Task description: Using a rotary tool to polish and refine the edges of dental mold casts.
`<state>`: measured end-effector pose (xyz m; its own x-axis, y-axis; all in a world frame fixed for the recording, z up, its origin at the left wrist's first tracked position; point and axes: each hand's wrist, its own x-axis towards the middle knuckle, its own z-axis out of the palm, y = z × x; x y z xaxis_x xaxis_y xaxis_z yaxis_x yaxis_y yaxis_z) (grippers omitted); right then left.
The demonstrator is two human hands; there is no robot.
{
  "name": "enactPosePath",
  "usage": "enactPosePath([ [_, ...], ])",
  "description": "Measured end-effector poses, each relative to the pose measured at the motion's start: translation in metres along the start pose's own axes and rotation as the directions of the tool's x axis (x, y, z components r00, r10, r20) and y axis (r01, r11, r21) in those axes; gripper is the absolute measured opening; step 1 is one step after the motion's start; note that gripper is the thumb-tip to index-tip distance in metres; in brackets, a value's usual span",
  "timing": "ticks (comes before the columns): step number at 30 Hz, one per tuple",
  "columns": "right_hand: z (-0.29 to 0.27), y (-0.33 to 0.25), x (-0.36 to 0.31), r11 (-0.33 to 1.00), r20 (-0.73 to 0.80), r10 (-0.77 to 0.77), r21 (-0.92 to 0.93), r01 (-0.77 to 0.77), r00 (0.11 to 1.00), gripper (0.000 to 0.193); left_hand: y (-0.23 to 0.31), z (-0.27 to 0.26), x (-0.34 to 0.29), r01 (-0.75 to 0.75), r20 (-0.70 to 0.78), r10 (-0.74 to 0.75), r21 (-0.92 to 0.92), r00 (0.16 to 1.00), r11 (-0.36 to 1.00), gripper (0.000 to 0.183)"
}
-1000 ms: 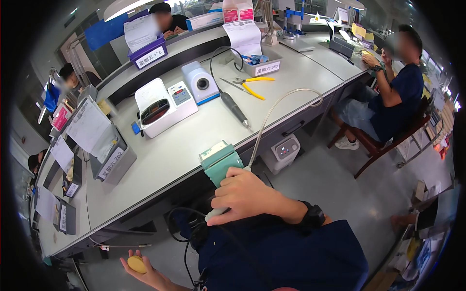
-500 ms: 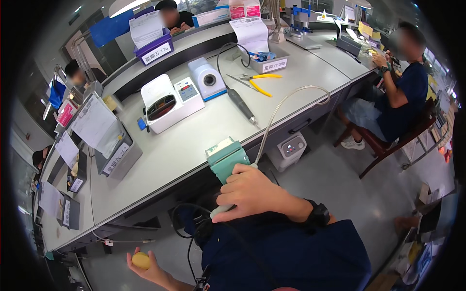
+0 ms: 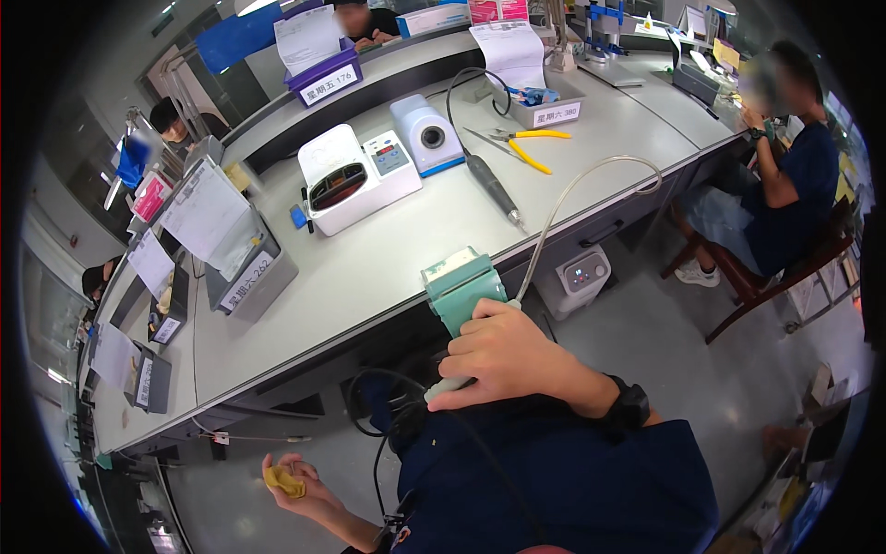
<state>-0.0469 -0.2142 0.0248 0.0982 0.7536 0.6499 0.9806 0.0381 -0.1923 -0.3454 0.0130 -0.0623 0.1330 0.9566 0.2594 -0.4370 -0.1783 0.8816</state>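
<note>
Currently, the left grip (image 3: 309,495) is clasping a yellow piece (image 3: 284,481). The right grip (image 3: 501,355) is clutching a gray handle (image 3: 447,391) beside a green block (image 3: 468,294).

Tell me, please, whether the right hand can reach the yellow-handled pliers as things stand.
Probably not yet: the right hand is closed around a pale handle, which likely must be put down first. The pliers lie uncovered on the bench, beyond the green block.
</note>
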Motion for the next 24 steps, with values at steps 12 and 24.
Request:
enactPosePath([
  [12, -0.001, 0.001, 0.000, 1.000, 0.013, -0.003, 0.002, 0.003, 1.000, 0.039, 0.000, -0.002, 0.000, 0.165, -0.026, -0.168, -0.090, 0.985, 0.982, 0.059],
  [24, 0.001, 0.001, 0.000, 1.000, 0.002, -0.007, 0.006, 0.007, 1.000, 0.040, 0.006, 0.008, 0.000, 0.157, -0.253, -0.145, 0.029, 0.957, 0.987, 0.040],
])
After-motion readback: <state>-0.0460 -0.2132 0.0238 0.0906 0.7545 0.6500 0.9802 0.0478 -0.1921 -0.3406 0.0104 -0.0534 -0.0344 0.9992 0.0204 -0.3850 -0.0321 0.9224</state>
